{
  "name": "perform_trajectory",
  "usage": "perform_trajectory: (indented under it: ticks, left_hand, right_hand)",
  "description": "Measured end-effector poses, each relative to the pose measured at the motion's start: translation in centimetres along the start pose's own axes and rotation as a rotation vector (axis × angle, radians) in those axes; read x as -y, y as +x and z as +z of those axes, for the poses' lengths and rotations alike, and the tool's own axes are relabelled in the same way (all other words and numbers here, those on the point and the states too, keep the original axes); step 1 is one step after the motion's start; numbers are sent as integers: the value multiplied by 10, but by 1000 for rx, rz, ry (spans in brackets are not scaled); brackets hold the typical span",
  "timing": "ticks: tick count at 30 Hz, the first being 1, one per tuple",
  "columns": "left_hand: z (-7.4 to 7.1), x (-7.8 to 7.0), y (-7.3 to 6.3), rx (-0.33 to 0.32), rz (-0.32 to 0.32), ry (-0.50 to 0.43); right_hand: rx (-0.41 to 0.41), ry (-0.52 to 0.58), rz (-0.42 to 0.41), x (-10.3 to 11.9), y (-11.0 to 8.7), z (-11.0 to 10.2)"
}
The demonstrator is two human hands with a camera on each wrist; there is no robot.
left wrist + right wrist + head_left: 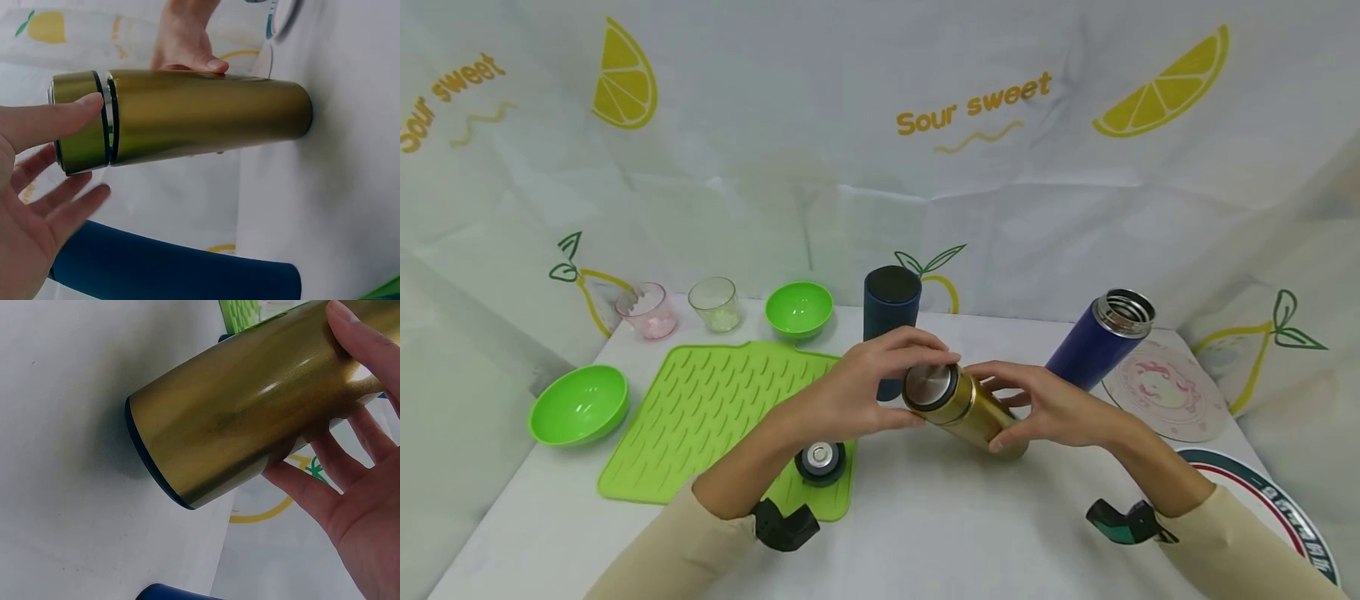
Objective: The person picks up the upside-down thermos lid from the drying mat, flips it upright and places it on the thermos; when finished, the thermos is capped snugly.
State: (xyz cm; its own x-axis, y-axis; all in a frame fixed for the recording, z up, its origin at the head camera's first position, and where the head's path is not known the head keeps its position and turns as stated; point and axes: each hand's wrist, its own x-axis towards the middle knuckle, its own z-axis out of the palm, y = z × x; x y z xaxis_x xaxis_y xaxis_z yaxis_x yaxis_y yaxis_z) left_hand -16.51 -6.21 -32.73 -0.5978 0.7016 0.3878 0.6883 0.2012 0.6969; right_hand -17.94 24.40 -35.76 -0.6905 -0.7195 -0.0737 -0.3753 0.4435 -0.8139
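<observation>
A gold thermos point(973, 412) leans at a slant over the white table, its base close to the surface in the right wrist view. My left hand point(857, 385) holds its gold lid point(78, 125) between thumb and fingers. A thin silver band shows between lid and body in the left wrist view. My right hand point(1048, 407) grips the thermos body, thumb on the near side and fingers on the far side. Just behind stands a dark blue thermos point(880, 312). To the right is a blue thermos point(1086, 346) with an uncovered steel mouth point(1126, 312).
A green drying mat point(722, 417) lies at left with a black stopper point(820, 462) on it. Green bowls point(580, 404) point(799, 308), a pink glass point(651, 317) and a clear glass point(715, 304) stand around it. A pink patterned disc point(1165, 387) and a dark-rimmed plate point(1262, 500) lie at right.
</observation>
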Motion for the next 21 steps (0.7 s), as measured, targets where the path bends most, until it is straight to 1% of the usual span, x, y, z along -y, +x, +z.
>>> perform_trajectory:
  ticks: [4, 5, 7, 8, 10, 12, 14, 15, 17, 19, 21]
  left_hand:
    - [1, -6, 0, -70, -51, 170]
    - [2, -8, 1, -83, -62, 197]
    - [2, -11, 2, -100, -61, 222]
    - [2, -12, 3, -95, -59, 210]
    - [-1, -12, 4, -64, -58, 138]
    - [-4, -12, 4, -13, -52, 51]
    - [-9, -12, 5, 43, -45, -6]
    - [-10, -13, 5, 69, -39, -20]
    - [-13, -13, 6, 108, -24, -19]
    - [-14, -14, 7, 126, -11, -4]
    - [-14, -15, 7, 128, -7, 9]
  right_hand:
    - [-11, -13, -6, -1, 0, 0]
    - [-14, -15, -6, -1, -1, 0]
    - [-17, -11, -2, -1, -1, 0]
    - [-16, -10, 0, -1, -1, 0]
    - [-13, -5, 0, 0, -1, 0]
    - [-9, -2, -6, 0, -1, 0]
    - [-5, -6, -11, 1, 0, 0]
    - [-2, -7, -13, 1, 0, 1]
    - [1, -9, -11, 1, 0, 1]
    - [5, -12, -8, 1, 0, 1]
    - [6, -13, -6, 1, 0, 1]
